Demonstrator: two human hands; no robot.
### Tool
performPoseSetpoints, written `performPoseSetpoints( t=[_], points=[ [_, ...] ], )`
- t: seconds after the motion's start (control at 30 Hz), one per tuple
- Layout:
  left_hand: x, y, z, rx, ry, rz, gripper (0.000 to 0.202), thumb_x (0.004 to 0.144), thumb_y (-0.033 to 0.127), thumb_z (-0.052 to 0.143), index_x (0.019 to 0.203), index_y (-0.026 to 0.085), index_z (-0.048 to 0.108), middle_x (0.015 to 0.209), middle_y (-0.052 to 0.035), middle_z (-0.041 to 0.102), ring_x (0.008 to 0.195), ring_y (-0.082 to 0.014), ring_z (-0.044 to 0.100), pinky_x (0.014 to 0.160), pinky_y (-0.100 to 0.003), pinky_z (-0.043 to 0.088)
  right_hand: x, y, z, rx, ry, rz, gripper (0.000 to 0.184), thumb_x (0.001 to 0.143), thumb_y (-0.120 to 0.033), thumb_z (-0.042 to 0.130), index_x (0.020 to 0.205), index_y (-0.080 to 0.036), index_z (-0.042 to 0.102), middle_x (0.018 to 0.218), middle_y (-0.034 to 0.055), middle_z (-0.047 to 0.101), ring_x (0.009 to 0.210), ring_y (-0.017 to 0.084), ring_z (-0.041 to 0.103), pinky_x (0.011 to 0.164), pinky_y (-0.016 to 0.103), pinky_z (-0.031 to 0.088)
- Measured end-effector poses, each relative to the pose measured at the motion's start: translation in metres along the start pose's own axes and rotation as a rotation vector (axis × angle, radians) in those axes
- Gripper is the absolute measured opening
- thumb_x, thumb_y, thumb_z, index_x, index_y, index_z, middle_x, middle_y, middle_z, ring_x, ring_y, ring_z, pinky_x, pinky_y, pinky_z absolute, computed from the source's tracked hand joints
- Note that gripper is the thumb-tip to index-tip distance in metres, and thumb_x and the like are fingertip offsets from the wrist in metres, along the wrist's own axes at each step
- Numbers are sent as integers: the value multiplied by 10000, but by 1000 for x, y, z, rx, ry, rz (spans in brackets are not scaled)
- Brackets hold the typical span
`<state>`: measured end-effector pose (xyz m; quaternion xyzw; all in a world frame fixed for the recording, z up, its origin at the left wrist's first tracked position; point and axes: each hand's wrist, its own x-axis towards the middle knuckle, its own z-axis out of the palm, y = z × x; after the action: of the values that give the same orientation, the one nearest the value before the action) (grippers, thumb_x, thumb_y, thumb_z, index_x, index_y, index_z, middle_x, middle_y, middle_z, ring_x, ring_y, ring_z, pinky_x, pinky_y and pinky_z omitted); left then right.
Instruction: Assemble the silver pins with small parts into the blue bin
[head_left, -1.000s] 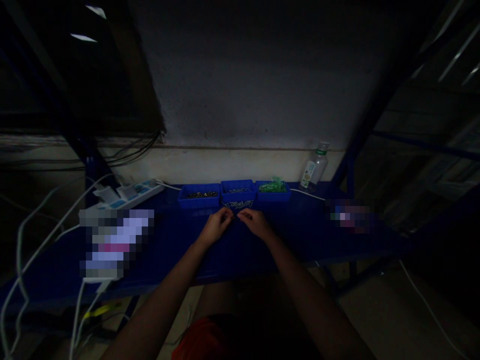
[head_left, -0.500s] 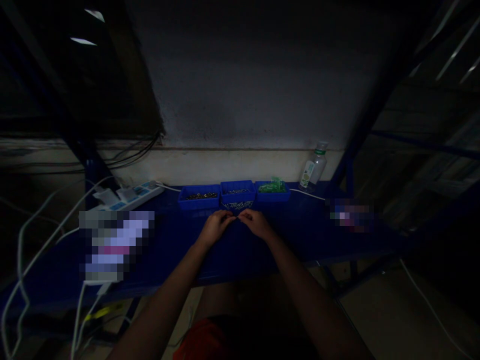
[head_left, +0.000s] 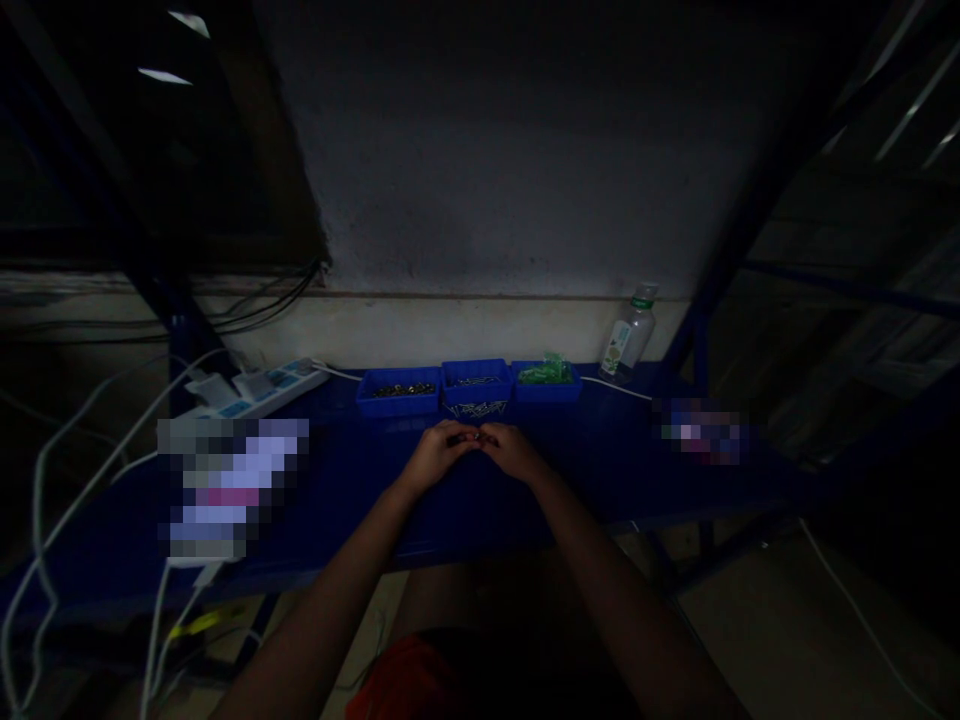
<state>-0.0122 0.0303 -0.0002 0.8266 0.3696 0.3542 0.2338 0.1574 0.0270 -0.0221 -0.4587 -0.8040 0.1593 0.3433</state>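
My left hand (head_left: 439, 455) and my right hand (head_left: 511, 452) meet over the blue table, fingertips pinched together and touching. Between them glints a small shiny metal piece (head_left: 477, 436); its kind is too small and dark to make out. Just beyond my fingers lies a loose pile of silver screws (head_left: 478, 409). Behind it stand three blue bins in a row. Small brass-coloured metal parts (head_left: 405, 390) fill the left bin (head_left: 397, 406), more screws (head_left: 474, 381) lie in the middle bin (head_left: 457, 394), and green plastic pieces (head_left: 546, 373) are heaped in the right bin (head_left: 547, 394).
A clear bottle (head_left: 628, 335) leans near the wall on the right. To the left are a white power strip (head_left: 262, 398) with plugs and cables, and a blurred-out object (head_left: 240, 490). Another blurred-out object (head_left: 701, 431) lies at the right. Blue frame posts rise on both sides.
My fingertips have come closer together, with the right hand turned slightly inward. The metal piece between them now shows as a bright spot.
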Motion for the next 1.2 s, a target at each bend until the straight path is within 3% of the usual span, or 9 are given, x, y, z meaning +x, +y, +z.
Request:
performPoseSetpoints(
  t=[0.13, 0.33, 0.53, 0.73, 1.0, 1.2],
  points=[
    [1, 0, -3, -6, 27, -22, 254, 754, 369, 548, 896, 182, 645, 873, -51, 640, 846, -170, 549, 783, -286, 420, 2, 1, -1, 33, 31, 10, 89, 797, -194, 489, 795, -184, 577, 784, 3, 596, 721, 112, 533, 659, 212, 380],
    [2, -7, -5, 45, 101, -96, 303, 785, 397, 483, 899, 158, 630, 862, -57, 628, 791, -160, 561, 737, -267, 426, 3, -3, -6, 155, 221, 33, 136, 818, -262, 456, 853, -172, 551, 825, 21, 590, 742, 113, 543, 696, 223, 405],
    [1, -9, 0, 14, -26, -128, 287, 778, 382, 478, 872, 152, 622, 831, -47, 633, 753, -156, 561, 714, -265, 434, 2, -9, -7, 130, 188, -21, 149, 833, -262, 429, 890, -178, 538, 854, 21, 583, 788, 114, 536, 734, 231, 397],
    [3, 0, -6, -23, 160, -147, 253, 762, 359, 514, 855, 141, 603, 815, -45, 622, 765, -152, 555, 709, -254, 426, 0, -6, -6, -13, 128, -27, 125, 852, -235, 412, 873, -184, 524, 852, 22, 573, 818, 121, 518, 753, 232, 377],
    [2, 3, 1, -110, 7, -64, 291, 735, 405, 550, 833, 143, 629, 805, -39, 622, 706, -130, 538, 656, -237, 427, -3, -7, 0, -284, -15, -65, 117, 851, -161, 385, 878, -179, 497, 865, 49, 551, 848, 149, 479, 754, 252, 353],
    [3, 2, -4, -64, 78, -88, 296, 738, 396, 539, 832, 131, 632, 783, -43, 618, 691, -129, 532, 651, -237, 420, -4, -8, -3, -263, 18, -85, 98, 850, -178, 396, 861, -181, 494, 849, 41, 550, 836, 149, 482, 749, 250, 353]
  ],
)
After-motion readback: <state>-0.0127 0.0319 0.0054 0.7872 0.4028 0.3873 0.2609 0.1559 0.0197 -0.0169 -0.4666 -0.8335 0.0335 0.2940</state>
